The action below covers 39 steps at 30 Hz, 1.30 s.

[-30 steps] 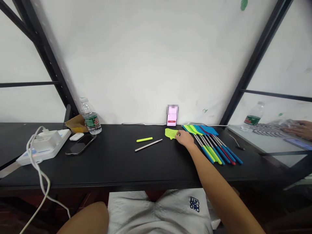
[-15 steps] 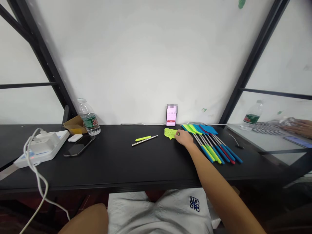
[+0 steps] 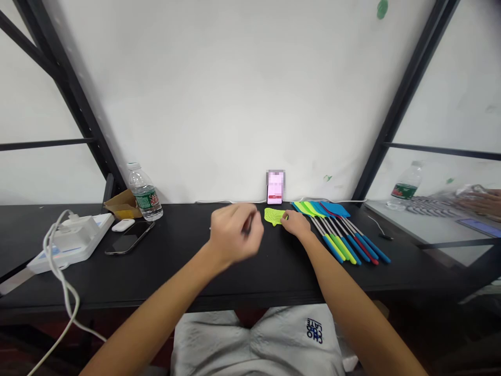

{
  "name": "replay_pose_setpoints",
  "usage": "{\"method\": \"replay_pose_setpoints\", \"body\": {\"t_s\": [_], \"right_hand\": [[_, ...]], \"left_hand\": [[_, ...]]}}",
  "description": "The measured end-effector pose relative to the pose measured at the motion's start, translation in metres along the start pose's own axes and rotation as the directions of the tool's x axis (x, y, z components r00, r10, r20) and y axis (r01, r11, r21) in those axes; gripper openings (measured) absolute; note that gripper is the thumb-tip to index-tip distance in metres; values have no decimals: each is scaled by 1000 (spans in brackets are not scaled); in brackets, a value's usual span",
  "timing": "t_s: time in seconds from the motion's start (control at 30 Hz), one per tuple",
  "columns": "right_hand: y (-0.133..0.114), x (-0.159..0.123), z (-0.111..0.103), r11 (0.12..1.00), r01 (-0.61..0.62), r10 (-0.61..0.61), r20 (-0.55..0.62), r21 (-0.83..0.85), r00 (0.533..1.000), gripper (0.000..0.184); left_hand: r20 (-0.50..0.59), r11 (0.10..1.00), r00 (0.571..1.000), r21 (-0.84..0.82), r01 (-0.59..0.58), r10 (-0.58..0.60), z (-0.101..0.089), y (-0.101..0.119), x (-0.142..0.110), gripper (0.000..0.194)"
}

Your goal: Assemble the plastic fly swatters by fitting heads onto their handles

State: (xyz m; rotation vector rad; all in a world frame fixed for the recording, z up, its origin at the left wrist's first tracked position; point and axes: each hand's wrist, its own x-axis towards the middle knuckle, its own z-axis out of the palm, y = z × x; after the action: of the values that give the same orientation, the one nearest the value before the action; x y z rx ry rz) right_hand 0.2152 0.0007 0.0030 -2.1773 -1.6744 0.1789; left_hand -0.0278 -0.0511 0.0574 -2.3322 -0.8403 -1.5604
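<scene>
My right hand (image 3: 296,224) pinches the right edge of a yellow-green fly swatter head (image 3: 273,215), which lies on the black table (image 3: 274,271). The head has a perforated face and a short neck pointing toward me. My left hand (image 3: 236,231) is raised over the table just left of it, blurred by motion. Its fingers are curled into a loose fist with nothing visible in them. It hides the spot where a metal rod and a yellow-green handle lay. To the right, several fly swatters (image 3: 338,235) in blue, green, yellow and red lie fanned in a row.
A phone (image 3: 275,187) leans upright against the wall. At left are a water bottle (image 3: 144,196), a small cardboard box (image 3: 124,204), a white case (image 3: 123,225), a dark phone (image 3: 130,238) and a power strip (image 3: 74,240) with cables. Another person's hand (image 3: 485,202) shows at far right.
My left hand has come into view from below and now covers the rod and handle area. My right hand stays at the swatter head.
</scene>
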Motion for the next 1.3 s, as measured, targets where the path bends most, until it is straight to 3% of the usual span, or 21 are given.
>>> {"method": "replay_pose_setpoints", "body": {"t_s": [0.03,0.07,0.1,0.17,0.2,0.23,0.37,0.63,0.83,1.07,1.3], "right_hand": [[0,0,0,1000,0,0,1,-2,1000,20],[0,0,0,1000,-1,1,2,-4,1000,20],[0,0,1,1000,-2,2,3,-6,1000,20],[1,1,1,1000,-2,2,3,-5,1000,20],[1,1,2,1000,-2,2,2,-7,1000,19],[1,1,2,1000,-1,1,0,-9,1000,19],[1,2,3,1000,2,-2,-11,-18,1000,18],[-2,1,5,999,1,-2,-34,-50,999,19],[-9,5,13,996,-35,26,-119,-82,993,39],[-13,9,24,995,-68,48,-244,-73,969,45],[-11,17,26,991,-113,85,-323,-69,942,49]], "left_hand": [[108,995,992,85,56,-65,9,-16,3,28],[246,973,956,202,114,-163,18,-34,5,30],[383,930,879,334,155,-285,26,-54,6,35],[558,822,657,543,171,-506,40,-93,3,51],[581,789,583,587,183,-568,44,-109,0,57],[578,763,542,613,206,-610,47,-123,-5,60],[598,787,555,589,184,-578,43,-146,-18,54],[602,813,598,561,155,-529,42,-148,-19,41],[624,835,597,529,152,-504,44,-146,-18,28],[690,868,526,389,309,-497,44,-137,-15,28],[745,882,478,344,322,-465,40,-113,-9,27]]}}
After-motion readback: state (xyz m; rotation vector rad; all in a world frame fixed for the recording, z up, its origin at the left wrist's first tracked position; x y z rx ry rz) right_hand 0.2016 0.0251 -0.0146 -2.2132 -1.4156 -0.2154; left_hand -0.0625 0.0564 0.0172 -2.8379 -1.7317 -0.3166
